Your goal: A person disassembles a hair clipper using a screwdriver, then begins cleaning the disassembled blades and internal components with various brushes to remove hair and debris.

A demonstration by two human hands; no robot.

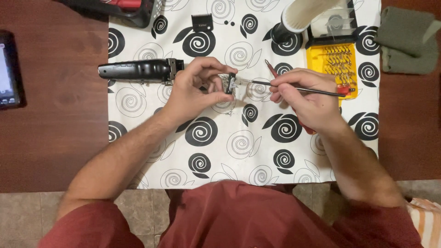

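While the left hand (197, 87) pinches one small black blade part (230, 84) between thumb and fingertips, holding it just above the cloth (229, 147) near the middle of the bench (55, 128), the right hand (305, 94) is closed around one thin brush (294, 87), gripped like a pen. The brush's tip reaches left and touches the blade part. One red-handled tool (272, 69) also sits in the right hand, its end showing above the fingers and more red showing below the palm.

Just left of the left hand lies one black clipper body (138, 70), on its side, its open head end close to the knuckles. One small black comb piece (202, 22) lies near the top edge of the cloth, with two tiny dark screws (229, 23) beside it. One pale ribbed cylinder (296, 18) lies tilted at the top, right of centre. Beside it stands one yellow bit case (331, 62), its clear lid (333, 23) folded up behind; the bits are too small to count.

The cloth is white with black spirals. Off it, two folded green cloths (404, 39) sit at the right corner of the bench, one dark screen device (8, 69) at the left edge, and one black and red case (124, 9) at the top left, partly cut off.
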